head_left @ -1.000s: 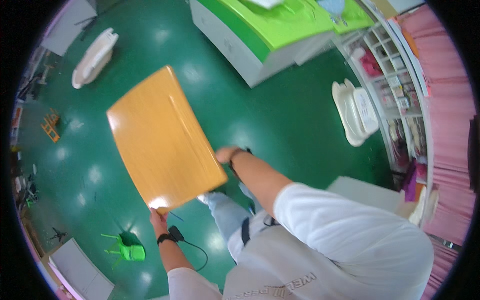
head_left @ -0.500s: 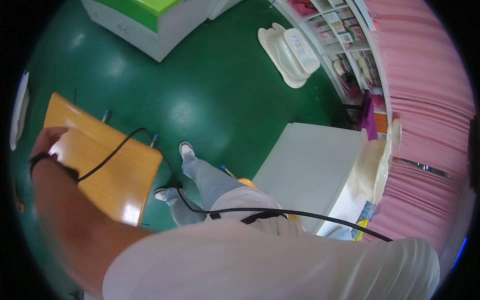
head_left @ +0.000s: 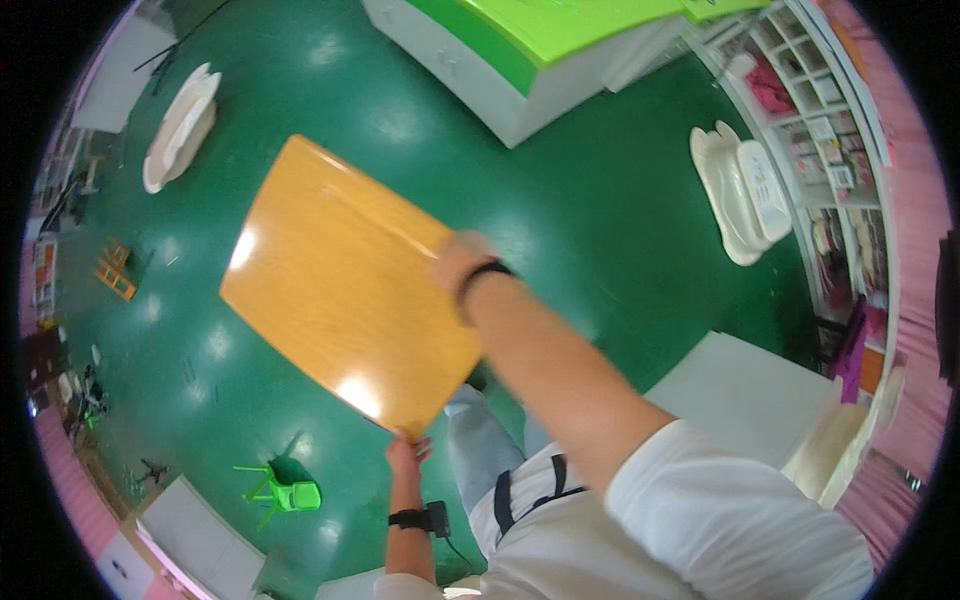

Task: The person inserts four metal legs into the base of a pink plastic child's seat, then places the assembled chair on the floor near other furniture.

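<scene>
A small table with a light-brown wooden top (head_left: 340, 270) fills the space ahead of me, slanting in view, its legs hidden under the top. My left hand (head_left: 405, 455), a black strap and small box on its wrist, closes on the table's near corner, thumb at the top's edge. Across the right edge lies my right hand (head_left: 465, 258), with a dark band at the wrist. It is slightly blurred and looks closed over that edge; its fingertips are hidden.
A grey-white cabinet with a green top (head_left: 540, 40) stands ahead. White tubs (head_left: 735, 195) lie by the right shelves and at far left. A green chair (head_left: 295, 495) and an orange chair (head_left: 115, 270) are on the left; a pale table (head_left: 745, 390) is close right.
My view has swung left, so the wooden table now sits near the middle. My right arm has come into sight, its hand on the table's right edge; my left hand is at the near corner.
</scene>
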A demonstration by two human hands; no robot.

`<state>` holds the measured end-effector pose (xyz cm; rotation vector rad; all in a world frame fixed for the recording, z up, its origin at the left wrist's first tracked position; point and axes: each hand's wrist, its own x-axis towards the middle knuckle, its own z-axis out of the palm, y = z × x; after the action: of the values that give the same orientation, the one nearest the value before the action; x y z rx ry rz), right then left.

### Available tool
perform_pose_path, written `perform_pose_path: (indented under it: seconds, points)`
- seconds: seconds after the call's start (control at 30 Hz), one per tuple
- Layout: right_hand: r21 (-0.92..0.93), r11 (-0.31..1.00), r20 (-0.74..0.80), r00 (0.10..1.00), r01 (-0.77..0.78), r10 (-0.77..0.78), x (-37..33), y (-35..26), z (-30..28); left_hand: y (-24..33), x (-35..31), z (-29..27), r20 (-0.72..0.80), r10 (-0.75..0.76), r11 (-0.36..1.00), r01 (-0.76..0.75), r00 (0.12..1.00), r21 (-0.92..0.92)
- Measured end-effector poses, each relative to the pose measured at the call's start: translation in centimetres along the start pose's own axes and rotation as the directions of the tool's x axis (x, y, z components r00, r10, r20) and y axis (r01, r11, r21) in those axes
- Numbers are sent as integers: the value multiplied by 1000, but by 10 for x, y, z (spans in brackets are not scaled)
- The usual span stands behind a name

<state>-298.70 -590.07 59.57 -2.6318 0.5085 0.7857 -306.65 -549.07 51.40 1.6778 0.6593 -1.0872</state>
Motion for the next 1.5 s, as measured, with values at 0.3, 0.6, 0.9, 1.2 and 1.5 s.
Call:
perform_pose_path:
  seconds: [0.3, 0.6, 0.9, 1.2, 1.5]
  points:
    - [642, 333, 666, 717, -691, 204, -90, 78, 25, 37, 4, 78, 345, -279, 873, 86, 896, 481]
    - [940, -313, 185, 571, 134, 800, -38, -9, 140, 314, 135, -81, 13, 616, 674, -536, 787, 509]
    - [971, -55, 84, 118, -231, 989, -40, 32, 153, 460, 232, 7, 333, 630, 310, -621, 701, 720]
    - [955, 29, 19, 158, -295, 987, -28, 51, 125, 411, 225, -53, 239, 549, 514, -549, 801, 659]
    - [934, 187, -64, 373, -303, 925, -13, 67, 79, 375, 206, -64, 273, 390, 901, -425, 879, 82]
